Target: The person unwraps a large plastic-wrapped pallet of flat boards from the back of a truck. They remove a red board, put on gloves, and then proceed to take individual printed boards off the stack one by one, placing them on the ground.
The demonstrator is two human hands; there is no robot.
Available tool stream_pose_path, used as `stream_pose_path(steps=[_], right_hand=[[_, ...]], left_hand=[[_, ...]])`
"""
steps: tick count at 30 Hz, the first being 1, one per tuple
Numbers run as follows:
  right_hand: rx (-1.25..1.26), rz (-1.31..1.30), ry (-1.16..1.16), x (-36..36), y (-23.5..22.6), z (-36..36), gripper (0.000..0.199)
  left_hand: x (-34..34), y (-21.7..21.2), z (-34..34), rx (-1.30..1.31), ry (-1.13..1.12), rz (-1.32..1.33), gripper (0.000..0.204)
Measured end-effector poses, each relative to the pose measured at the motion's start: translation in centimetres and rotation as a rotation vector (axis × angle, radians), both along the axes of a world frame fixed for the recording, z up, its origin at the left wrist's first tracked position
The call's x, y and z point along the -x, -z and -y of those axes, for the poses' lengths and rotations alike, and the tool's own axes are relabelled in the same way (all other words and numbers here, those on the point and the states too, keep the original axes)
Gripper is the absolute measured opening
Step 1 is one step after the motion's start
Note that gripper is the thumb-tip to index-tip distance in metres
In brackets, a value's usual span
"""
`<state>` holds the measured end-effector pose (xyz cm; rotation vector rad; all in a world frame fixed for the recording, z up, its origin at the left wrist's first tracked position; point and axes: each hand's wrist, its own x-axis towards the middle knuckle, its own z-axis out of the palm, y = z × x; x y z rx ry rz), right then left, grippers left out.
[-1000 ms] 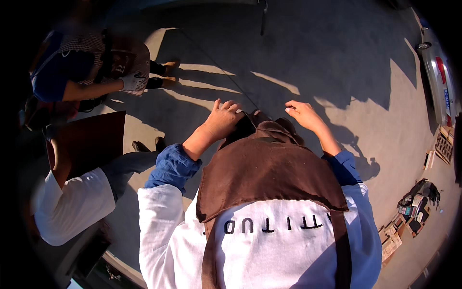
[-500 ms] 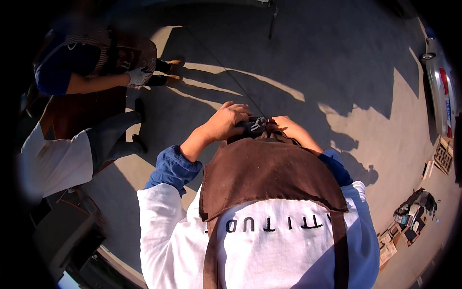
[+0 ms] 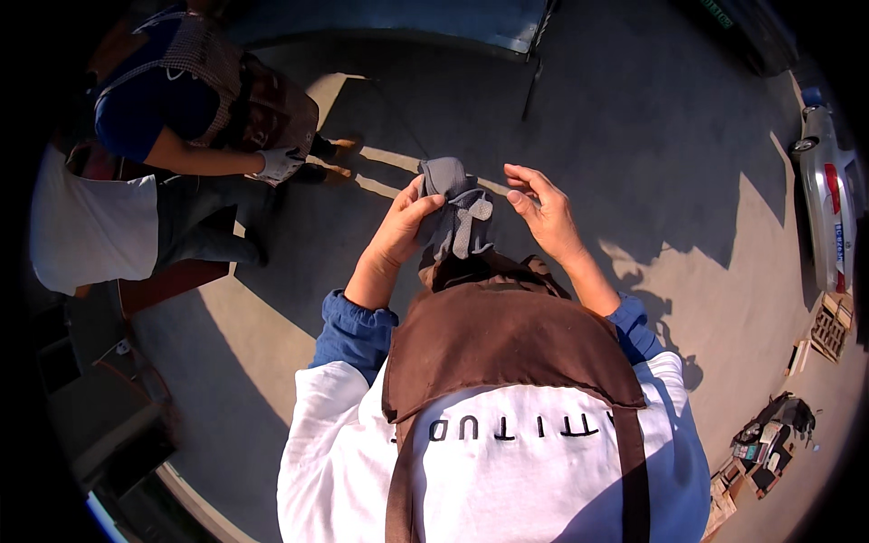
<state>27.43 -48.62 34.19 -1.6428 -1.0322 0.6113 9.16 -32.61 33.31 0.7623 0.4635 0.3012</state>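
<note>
Pinched between the thumb and fingers of my left hand [image 3: 400,224] is a bunched pair of grey work gloves [image 3: 463,213], lifted in front of my waist. Their limp fingers hang toward my brown apron [image 3: 516,339]. To the right, my right hand [image 3: 543,213] is raised with its fingers apart and nothing in it, a short gap away from the gloves. The apron's lower part bunches beneath the gloves. Blue cuffs are pushed up both my forearms.
At the left stand two people, one in a dark blue top [image 3: 136,122] with a gloved hand, another in a white shirt [image 3: 100,222]. A silver car [image 3: 828,208], wooden pallets [image 3: 828,330] and a dark heap of gear [image 3: 769,439] line the right. A blue-grey panel [image 3: 398,23] lies far ahead.
The gloves have come up from my apron front into clear view in my left hand. My right hand has left the apron, risen and opened.
</note>
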Motion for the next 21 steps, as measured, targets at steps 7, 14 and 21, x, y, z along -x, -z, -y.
stream_pose_path(steps=[7, 14, 21], right_hand=[[0.100, 0.559, -0.125, 0.6, -3.1, -3.2, 0.070], [0.141, 0.205, -0.098, 0.7, -0.8, -3.9, 0.031], [-0.065, -0.974, 0.026, -2.8, 2.4, -2.6, 0.019]], left_hand=[[-1.9, 0.3, 0.9, -0.473, 0.045, -0.156, 0.031], [-3.1, 2.2, 1.2, -0.628, -0.059, -0.200, 0.029], [-3.3, 3.2, 0.9, -0.267, -0.158, -0.068, 0.022]])
